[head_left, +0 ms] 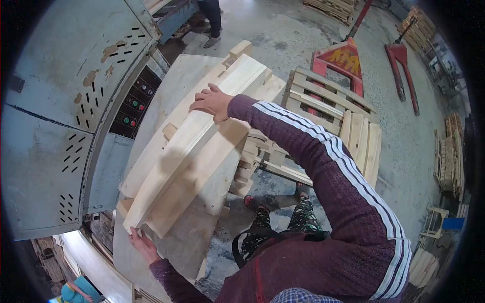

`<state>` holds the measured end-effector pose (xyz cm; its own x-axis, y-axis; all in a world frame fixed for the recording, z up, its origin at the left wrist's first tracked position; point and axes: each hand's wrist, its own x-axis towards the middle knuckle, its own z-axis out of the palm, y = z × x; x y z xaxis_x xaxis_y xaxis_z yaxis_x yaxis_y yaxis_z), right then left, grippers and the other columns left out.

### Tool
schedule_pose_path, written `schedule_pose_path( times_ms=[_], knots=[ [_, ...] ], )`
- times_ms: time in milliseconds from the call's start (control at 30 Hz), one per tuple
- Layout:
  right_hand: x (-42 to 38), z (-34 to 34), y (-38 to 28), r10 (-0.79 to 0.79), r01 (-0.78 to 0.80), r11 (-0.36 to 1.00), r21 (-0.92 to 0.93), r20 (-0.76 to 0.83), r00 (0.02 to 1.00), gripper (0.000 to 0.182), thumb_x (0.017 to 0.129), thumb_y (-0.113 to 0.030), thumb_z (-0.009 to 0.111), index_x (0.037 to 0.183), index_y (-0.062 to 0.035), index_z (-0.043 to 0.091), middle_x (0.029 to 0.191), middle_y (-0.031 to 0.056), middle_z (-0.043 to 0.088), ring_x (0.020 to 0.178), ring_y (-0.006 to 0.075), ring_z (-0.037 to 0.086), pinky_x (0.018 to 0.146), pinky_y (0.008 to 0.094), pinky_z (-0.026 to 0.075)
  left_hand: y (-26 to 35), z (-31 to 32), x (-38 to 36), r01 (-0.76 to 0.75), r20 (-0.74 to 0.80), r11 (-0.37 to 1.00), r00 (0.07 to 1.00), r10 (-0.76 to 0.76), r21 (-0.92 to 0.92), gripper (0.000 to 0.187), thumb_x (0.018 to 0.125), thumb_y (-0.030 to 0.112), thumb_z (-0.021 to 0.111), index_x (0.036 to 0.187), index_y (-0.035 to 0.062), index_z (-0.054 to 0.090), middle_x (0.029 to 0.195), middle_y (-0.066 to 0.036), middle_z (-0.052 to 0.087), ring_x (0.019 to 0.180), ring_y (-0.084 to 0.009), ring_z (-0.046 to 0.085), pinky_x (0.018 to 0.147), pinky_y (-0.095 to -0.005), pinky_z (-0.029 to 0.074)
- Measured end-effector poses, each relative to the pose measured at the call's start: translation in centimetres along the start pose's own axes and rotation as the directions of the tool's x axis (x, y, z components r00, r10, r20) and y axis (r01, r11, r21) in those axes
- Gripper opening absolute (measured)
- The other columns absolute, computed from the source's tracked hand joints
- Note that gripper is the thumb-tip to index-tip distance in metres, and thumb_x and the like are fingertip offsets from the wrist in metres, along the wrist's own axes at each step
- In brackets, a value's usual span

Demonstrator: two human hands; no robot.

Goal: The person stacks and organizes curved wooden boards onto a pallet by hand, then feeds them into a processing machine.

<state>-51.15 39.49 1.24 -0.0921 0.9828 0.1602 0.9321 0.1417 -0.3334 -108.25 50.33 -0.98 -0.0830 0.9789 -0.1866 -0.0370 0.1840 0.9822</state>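
A long pale wooden beam [189, 136] lies slantwise over other boards on a worn wooden table [197, 227]. My right hand [212, 102] rests across the top of the beam in its upper part, fingers bent over it and somewhat apart. At the beam's lower end, my left hand [143, 245] touches the corner with its fingertips; the thumb and a finger are close to the wood. A flat board [202, 187] lies along the beam's right side, and another [151, 156] runs along its left, with small blocks [170, 132] beside it.
A grey metal cabinet [50, 96] with a button panel [134, 108] stands at the left. Slatted pallets with planks [358, 144] are on the right, near red pallet jacks [348, 60]. One person's legs [212, 20] show at the top, another person [81, 290] at the bottom left.
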Motion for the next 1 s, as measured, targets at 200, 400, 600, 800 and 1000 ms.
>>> schedule_pose_path(
  times_ms=[200,400,600,800,1000],
  knots=[
    [1.2,0.7,0.0,-0.015,0.014,1.0,0.014,0.048,0.999,0.074,0.054,-0.005,0.064,0.124,-0.0238,0.049,0.116,0.0059,0.048,0.118,0.0284,0.044,0.105,0.0643,0.02,-0.1,0.9,-3.1,-0.032,-0.013,0.998,0.999,0.033,0.05,0.041,0.09,0.025,0.063,0.122,0.0062,0.045,0.118,-0.005,0.052,0.106,-0.0157,0.048,0.093,-0.0381,0.035],
    [-0.4,0.9,-1.2,0.141,-0.159,0.974,-0.159,-0.118,0.983,0.08,0.061,-0.022,0.076,0.134,-0.0254,0.044,0.144,0.0108,0.035,0.137,0.0358,0.026,0.105,0.0677,0.019,0.2,0.9,-1.2,0.009,0.037,0.992,0.999,-0.014,0.128,0.041,0.091,0.027,0.063,0.123,0.0055,0.048,0.112,-0.003,0.056,0.101,-0.0134,0.05,0.089,-0.034,0.037],
    [-6.8,4.1,-7.0,0.796,-0.528,0.585,0.616,-0.56,0.23,0.089,0.072,-0.023,0.078,0.137,0.0074,0.026,0.14,0.0308,0.032,0.134,0.0412,0.028,0.111,0.0441,0.023,0.8,1.8,-1.3,-0.079,0.164,0.968,0.986,0.04,0.238,0.038,0.094,0.027,0.059,0.122,0.0027,0.05,0.11,-0.002,0.057,0.096,-0.0119,0.053,0.079,-0.0244,0.04],
    [-3.7,7.2,-5.0,0.908,-0.306,0.367,0.878,-0.266,0.325,0.076,0.075,-0.012,0.075,0.129,0.0084,0.026,0.116,0.0178,0.054,0.104,0.0216,0.055,0.091,0.0304,0.044,0.3,2.5,-1.6,-0.079,0.203,0.972,0.979,0.033,0.223,0.036,0.093,0.03,0.059,0.122,0.0093,0.053,0.11,0.004,0.056,0.1,-0.0076,0.049,0.082,-0.0249,0.037],
    [2.6,7.8,4.7,0.863,-0.316,0.422,0.85,-0.269,0.427,0.058,0.077,-0.01,0.074,0.116,0.0037,0.032,0.106,0.0153,0.057,0.088,0.0195,0.058,0.077,0.0303,0.05,0.0,6.8,0.3,-0.059,0.086,0.944,0.996,0.033,0.325,0.041,0.093,0.025,0.06,0.124,0.0016,0.049,0.114,-0.007,0.059,0.104,-0.0162,0.055,0.09,-0.0305,0.043]
  ],
)
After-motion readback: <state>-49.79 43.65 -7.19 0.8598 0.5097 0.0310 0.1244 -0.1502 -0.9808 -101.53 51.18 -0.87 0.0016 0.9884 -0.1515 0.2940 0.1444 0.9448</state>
